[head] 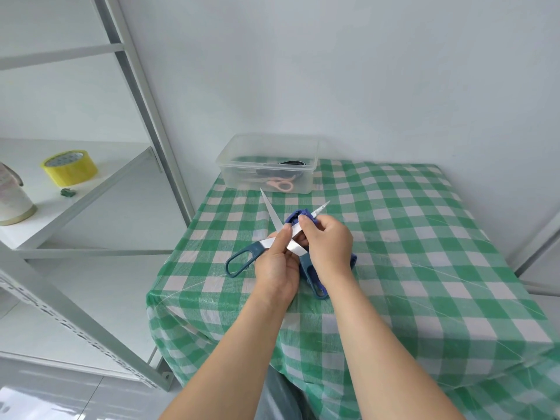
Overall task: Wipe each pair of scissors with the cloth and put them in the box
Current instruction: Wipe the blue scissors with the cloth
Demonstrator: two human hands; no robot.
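Observation:
A pair of scissors with dark teal handles (241, 259) is spread wide open above the green checked tablecloth (409, 253). My left hand (277, 265) grips it at the pivot, thumb across one blade. My right hand (328, 247) holds a blue cloth (298, 216) folded round the other blade, whose tip pokes out toward the far right. The clear plastic box (268, 165) stands at the table's far left corner; inside lie a pink-handled pair of scissors (281, 184) and a dark-handled pair.
A white metal shelf rack (142, 95) stands left of the table. On its shelf sit a yellow tape roll (69, 168) and a white roll (13, 201). A white wall is close behind the box.

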